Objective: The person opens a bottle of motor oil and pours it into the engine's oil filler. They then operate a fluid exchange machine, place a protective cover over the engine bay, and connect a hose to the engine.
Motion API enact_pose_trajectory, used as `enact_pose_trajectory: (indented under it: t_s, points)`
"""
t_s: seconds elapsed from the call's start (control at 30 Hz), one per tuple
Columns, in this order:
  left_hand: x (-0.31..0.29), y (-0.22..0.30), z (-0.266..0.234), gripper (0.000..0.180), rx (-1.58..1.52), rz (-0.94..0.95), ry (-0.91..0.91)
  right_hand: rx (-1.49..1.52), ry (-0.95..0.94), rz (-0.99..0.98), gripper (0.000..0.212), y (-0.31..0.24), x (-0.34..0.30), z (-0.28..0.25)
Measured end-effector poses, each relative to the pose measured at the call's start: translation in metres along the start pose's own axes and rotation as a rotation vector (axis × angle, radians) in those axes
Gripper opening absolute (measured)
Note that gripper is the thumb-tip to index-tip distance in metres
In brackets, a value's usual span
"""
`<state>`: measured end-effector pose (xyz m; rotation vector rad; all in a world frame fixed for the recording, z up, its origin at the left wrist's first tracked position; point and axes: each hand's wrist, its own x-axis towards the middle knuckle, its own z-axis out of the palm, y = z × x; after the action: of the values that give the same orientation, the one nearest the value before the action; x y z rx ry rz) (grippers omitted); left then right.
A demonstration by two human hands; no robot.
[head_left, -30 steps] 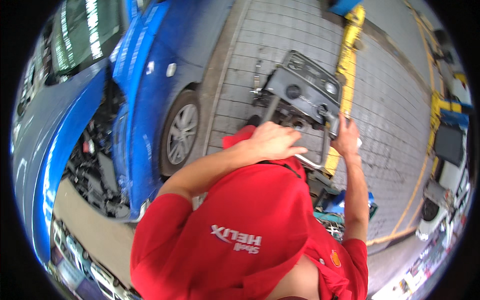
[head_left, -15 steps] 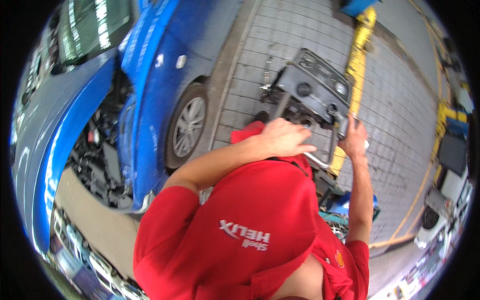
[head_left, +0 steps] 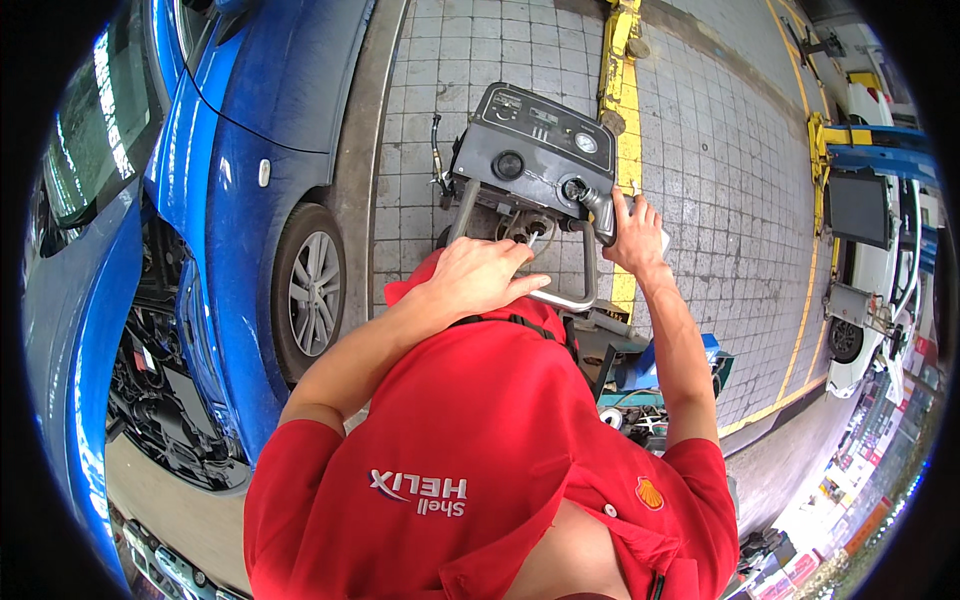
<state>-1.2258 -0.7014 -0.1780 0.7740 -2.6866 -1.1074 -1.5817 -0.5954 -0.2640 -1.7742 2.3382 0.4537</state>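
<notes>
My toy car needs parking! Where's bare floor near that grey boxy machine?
Widest: grey tiles between the yellow metal beam and the yellow painted line. Narrower: tiles between the grey concrete strip and the grey boxy machine, though a thin dark object is there. Crowded: around the silver tubular handle, left hand and right hand.

White lettering (head_left: 420,488) stands upside down on my red shirt (head_left: 480,400), a yellow-and-red badge (head_left: 649,493) on the shirt's right; markings on the machine (head_left: 540,148) beyond it are too small to read.

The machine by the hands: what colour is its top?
Dark grey; the machine shows best in the head view.
</notes>
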Motion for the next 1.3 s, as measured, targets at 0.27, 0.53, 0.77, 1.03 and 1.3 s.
enact_pose_trajectory:
  t_s: [0.27,0.53,0.77,1.03,1.3]
  points:
    - [0.0013,0.0011,-0.0020,0.051,0.008,-0.016,-0.027,-0.008,-0.060,0.027,0.140,-0.0027,0.0025,-0.0045]
    - [0.0015,0.0022,-0.0037,0.052,0.008,-0.022,-0.042,-0.024,-0.060,0.024,0.143,0.0001,0.0020,-0.0011]
    - [0.0006,0.0022,-0.0044,0.051,0.009,-0.026,-0.047,-0.014,-0.066,0.021,0.147,-0.0011,0.0028,-0.0017]
    - [0.0009,0.0016,-0.0034,0.051,0.006,-0.028,-0.044,-0.030,-0.078,0.030,0.145,-0.0011,0.0030,-0.0027]
    - [0.0003,0.0021,-0.0036,0.051,0.001,-0.021,-0.029,-0.012,-0.067,0.022,0.139,-0.0022,0.0021,-0.0062]
